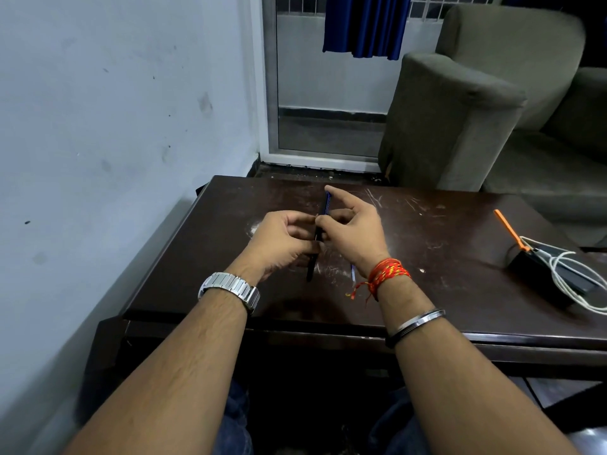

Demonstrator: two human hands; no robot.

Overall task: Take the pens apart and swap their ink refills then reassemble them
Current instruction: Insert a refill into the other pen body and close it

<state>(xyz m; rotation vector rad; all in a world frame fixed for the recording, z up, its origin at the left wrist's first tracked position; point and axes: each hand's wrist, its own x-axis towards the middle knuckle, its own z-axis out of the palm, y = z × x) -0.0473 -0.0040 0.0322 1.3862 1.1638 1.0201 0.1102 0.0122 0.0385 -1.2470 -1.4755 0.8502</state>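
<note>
Above the dark wooden table (427, 290), both hands meet around one pen. My left hand (282, 241) grips the black pen barrel (311, 267), whose lower end sticks out below the fist. My right hand (354, 231) pinches the blue part (327, 203) at the barrel's upper end, with the index finger stretched out along it. A thin pale refill (353, 276) lies on the table just beside my right wrist, partly hidden by it. The join between the two pen parts is covered by my fingers.
A black box (538, 274) with a white cable (571, 274) and an orange tool (510, 229) sits at the table's right edge. A wall runs along the left side. A grey sofa (460, 110) stands behind the table.
</note>
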